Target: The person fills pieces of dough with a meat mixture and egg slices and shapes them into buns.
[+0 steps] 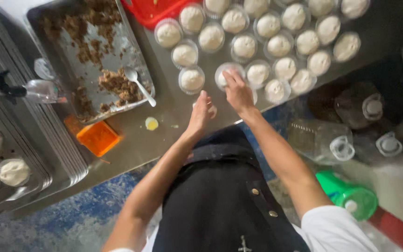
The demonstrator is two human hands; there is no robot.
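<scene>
My right hand (238, 91) reaches onto the metal table (164, 135) with its fingers resting on a white dough bun in a clear cup (225, 74) at the near edge of a cluster of several such buns (276, 32). Just beside it, my left hand (201, 112) hovers over the table with fingers together and seems to cover a small pale piece; what it holds is unclear.
A metal tray (131, 46) with brown minced filling and a white spoon (141, 86) lies to the left. An orange lid (98, 137), stacked trays with buns (10, 170), a red basket (157, 9), clear jugs (323, 140) and a green bottle (348, 196) surround me.
</scene>
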